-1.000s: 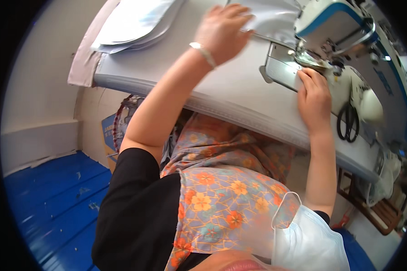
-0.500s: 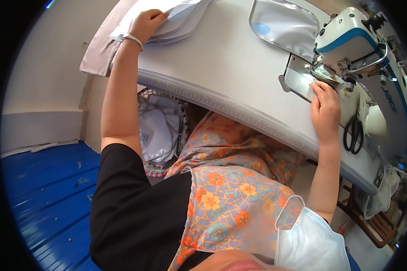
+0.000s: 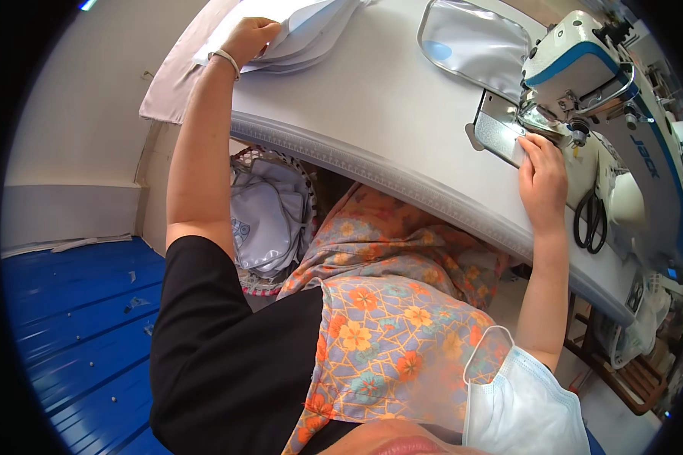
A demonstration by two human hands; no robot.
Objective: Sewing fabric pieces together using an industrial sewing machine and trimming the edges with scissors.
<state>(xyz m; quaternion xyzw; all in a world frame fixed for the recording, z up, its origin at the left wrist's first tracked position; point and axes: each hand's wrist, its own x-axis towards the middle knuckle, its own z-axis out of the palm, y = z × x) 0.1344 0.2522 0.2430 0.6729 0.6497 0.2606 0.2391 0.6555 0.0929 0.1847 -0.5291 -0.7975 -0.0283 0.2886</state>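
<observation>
At the far left of the table my left hand [image 3: 252,39] is closed on the edge of a white sheet [image 3: 300,26], the top one of a loose stack of thin, flexible pieces. My right hand [image 3: 542,178] rests by the needle area of a white and blue sewing machine [image 3: 580,64]. Its fingertips are bunched at the lit metal plate [image 3: 499,130], and whatever they may pinch is hidden. Behind the plate lies a silvery panel [image 3: 478,42] with rounded corners, grey edging and a pale blue spot; its near edge reaches the machine.
Black-handled scissors [image 3: 590,221] lie right of my right hand, near a white thread cone [image 3: 628,201]. A ruler strip [image 3: 372,178] runs along the table's front edge. Below it stands a basket [image 3: 311,201] of silvery pieces [image 3: 269,216]. Pinkish cloth [image 3: 171,87] hangs over the left end.
My left hand has shifted slightly, and the top white sheet's edge is lifted a little more. My right hand stays at the metal plate. The whole view has moved slightly.
</observation>
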